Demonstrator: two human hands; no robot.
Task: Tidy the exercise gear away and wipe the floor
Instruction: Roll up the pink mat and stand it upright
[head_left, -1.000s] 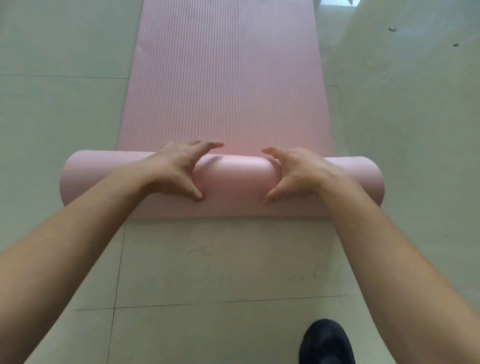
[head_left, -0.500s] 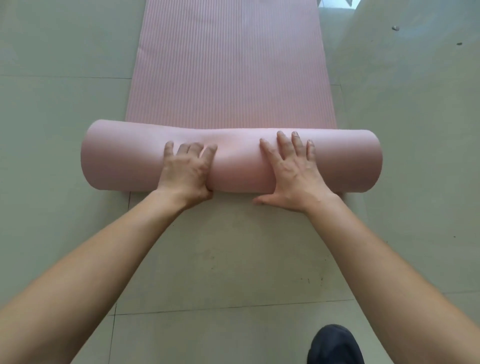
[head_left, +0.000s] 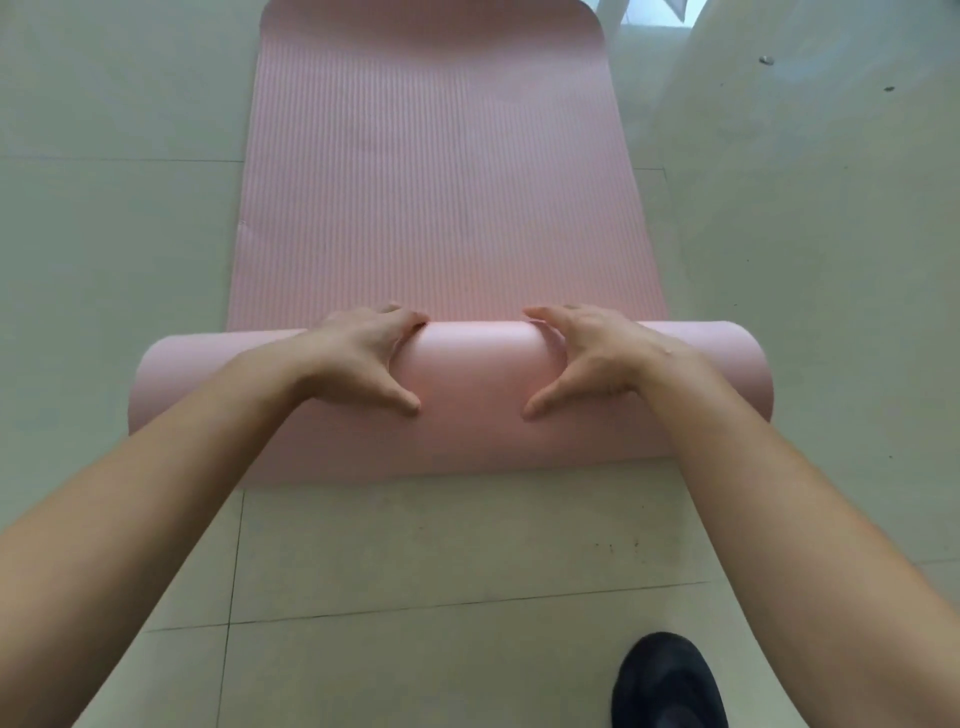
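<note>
A pink ribbed exercise mat (head_left: 436, 182) lies flat on the tiled floor, stretching away from me to its rounded far end. Its near end is rolled into a thick pink roll (head_left: 472, 384) lying crosswise. My left hand (head_left: 363, 353) grips the roll left of centre, fingers curled over the far side and thumb on the near side. My right hand (head_left: 587, 353) grips it the same way right of centre. Both forearms reach in from the bottom corners.
Pale green floor tiles (head_left: 441, 551) with small dark specks surround the mat. A black shoe (head_left: 667, 680) shows at the bottom right. Something white stands by the mat's far right corner (head_left: 613, 10). Small bits of debris (head_left: 763, 60) lie on the floor at upper right.
Half a second ago both palms lay flat on top of the roll, pushing it forward. Now the fingers hook over its far side and the thumbs sit on the near side.
</note>
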